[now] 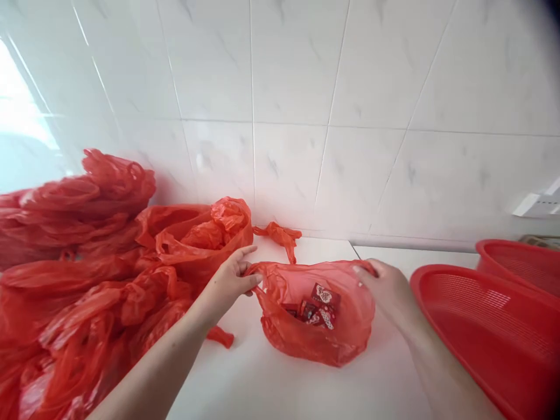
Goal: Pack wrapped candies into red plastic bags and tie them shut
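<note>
A translucent red plastic bag (315, 341) lies on the white counter (219, 379), its mouth held apart. My left hand (230, 280) pinches the bag's left rim, and my right hand (385, 291) grips its right rim. Inside the bag, several small red packets (317, 309) with white and gold patterns lie in a loose heap. Their lower edges are dulled by the plastic. Both hands are above the counter, on either side of the packets and not touching them.
A large heap of red plastic bags (65, 233) fills the left side, against my left forearm. Two red mesh plastic baskets (476, 326) stand at the right. A crumpled red bag end (280, 236) lies by the white tiled wall (297, 70).
</note>
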`<action>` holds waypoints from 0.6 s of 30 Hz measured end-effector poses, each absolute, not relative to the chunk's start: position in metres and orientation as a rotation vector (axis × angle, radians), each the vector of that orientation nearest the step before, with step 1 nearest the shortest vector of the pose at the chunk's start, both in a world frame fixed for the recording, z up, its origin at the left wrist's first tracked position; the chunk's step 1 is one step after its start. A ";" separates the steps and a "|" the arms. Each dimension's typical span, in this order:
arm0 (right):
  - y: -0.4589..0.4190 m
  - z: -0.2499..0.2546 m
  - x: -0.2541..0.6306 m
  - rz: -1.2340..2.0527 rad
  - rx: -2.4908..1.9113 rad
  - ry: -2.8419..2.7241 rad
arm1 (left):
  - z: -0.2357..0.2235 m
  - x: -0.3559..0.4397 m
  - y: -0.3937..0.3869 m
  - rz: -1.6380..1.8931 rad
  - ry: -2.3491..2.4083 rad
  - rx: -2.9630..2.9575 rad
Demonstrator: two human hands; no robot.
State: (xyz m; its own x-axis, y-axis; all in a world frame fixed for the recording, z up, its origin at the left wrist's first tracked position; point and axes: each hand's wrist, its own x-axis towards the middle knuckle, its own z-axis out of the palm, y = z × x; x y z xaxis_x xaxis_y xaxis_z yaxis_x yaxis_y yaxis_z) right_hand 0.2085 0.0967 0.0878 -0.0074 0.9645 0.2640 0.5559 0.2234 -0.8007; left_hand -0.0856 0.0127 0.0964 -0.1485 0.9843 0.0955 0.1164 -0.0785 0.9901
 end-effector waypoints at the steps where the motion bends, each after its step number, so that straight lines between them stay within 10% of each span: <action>1: 0.099 0.097 0.209 0.708 -1.300 -1.523 | 0.107 -0.087 0.015 1.417 1.326 1.267; 7: 0.106 0.142 0.212 0.967 -0.579 -0.848 | 0.161 -0.089 0.025 1.917 0.934 1.132; 18: 0.095 0.143 0.183 0.820 -0.898 -1.195 | 0.157 -0.062 0.039 1.947 1.277 1.530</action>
